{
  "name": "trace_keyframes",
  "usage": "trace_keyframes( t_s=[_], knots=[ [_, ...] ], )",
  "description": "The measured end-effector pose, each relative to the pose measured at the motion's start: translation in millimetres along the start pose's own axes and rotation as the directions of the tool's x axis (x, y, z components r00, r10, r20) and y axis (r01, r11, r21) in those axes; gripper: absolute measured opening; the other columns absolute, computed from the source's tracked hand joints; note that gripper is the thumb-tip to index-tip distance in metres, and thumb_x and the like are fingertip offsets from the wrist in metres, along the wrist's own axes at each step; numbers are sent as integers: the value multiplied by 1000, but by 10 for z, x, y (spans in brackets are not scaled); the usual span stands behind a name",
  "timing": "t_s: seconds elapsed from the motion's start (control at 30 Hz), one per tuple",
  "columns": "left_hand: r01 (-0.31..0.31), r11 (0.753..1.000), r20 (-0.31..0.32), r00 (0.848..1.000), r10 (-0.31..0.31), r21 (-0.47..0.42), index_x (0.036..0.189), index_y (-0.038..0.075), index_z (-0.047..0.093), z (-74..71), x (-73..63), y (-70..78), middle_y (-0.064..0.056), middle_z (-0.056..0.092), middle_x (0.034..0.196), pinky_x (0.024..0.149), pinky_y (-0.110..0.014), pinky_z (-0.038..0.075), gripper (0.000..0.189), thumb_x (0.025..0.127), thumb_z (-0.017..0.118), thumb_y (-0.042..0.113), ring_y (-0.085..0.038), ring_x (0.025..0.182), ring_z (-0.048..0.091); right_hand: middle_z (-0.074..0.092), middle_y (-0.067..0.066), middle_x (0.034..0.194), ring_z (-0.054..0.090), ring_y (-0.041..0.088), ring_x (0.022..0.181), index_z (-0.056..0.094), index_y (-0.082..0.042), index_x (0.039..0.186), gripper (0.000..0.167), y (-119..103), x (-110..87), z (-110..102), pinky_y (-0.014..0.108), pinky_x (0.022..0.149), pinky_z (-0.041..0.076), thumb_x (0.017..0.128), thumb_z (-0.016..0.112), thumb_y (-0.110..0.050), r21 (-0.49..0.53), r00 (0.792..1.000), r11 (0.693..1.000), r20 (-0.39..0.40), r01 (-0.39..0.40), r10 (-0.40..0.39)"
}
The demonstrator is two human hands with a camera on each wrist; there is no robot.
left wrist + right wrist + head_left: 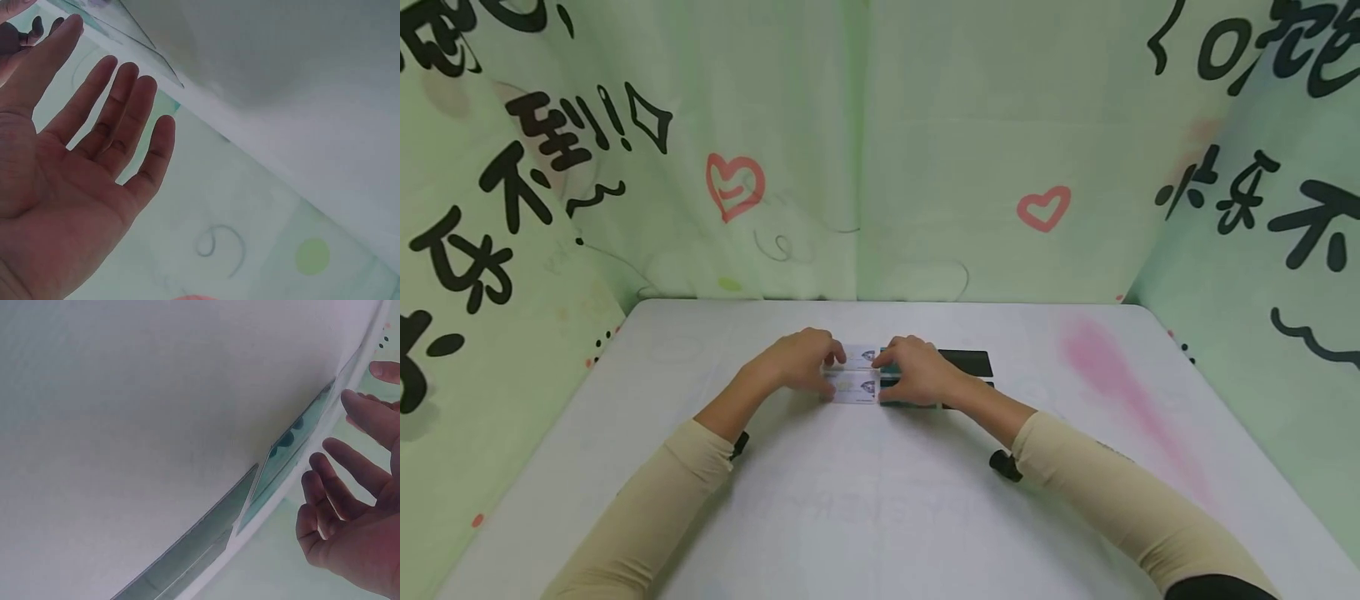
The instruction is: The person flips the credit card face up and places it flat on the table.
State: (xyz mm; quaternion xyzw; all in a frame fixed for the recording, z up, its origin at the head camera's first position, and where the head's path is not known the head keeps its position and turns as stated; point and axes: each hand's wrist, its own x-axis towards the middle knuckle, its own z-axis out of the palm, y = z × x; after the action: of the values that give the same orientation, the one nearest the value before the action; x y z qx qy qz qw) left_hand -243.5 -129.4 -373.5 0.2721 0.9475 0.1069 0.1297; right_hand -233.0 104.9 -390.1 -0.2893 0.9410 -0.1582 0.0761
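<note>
Apparently idle left hand point(800, 362): loosely open, fingers a little bent, nothing visible in its hold; whether its tips touch the cards cannot be told.
Right hand point(922, 372): likewise relaxed and open above the teal cards point(284, 460), with nothing seen gripped.
Pale cards point(852, 388): two lying flat, one behind the other, between the hands, nearer the far edge of the worktop point(880, 508) than its near edge.
Teal cards: partly hidden; a dragging fingertip could skew them.
Black cards point(967, 362): toward the worktop's right edge; a lowered right wrist could brush the nearer one askew.
Narrow gaps: a hasty sideways push might make thin edges overlap.
</note>
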Motion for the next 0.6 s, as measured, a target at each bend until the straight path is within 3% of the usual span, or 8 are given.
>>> trace_keyframes(
  t_s=[0.6],
  knots=[
    [-88, 988, -27, 996, 85, -125, 133, 5, 68, -79, 276, 103, -11, 71, 123, 95, -39, 55, 49, 88, 83, 19, -26, 113, 66, 68, 14, 126, 63, 30, 113, 70, -4, 133, 51, 215, -79, -143, 46, 100, 51, 89, 83, -25, 106, 1000, 994, -16, -23, 25]
  ],
)
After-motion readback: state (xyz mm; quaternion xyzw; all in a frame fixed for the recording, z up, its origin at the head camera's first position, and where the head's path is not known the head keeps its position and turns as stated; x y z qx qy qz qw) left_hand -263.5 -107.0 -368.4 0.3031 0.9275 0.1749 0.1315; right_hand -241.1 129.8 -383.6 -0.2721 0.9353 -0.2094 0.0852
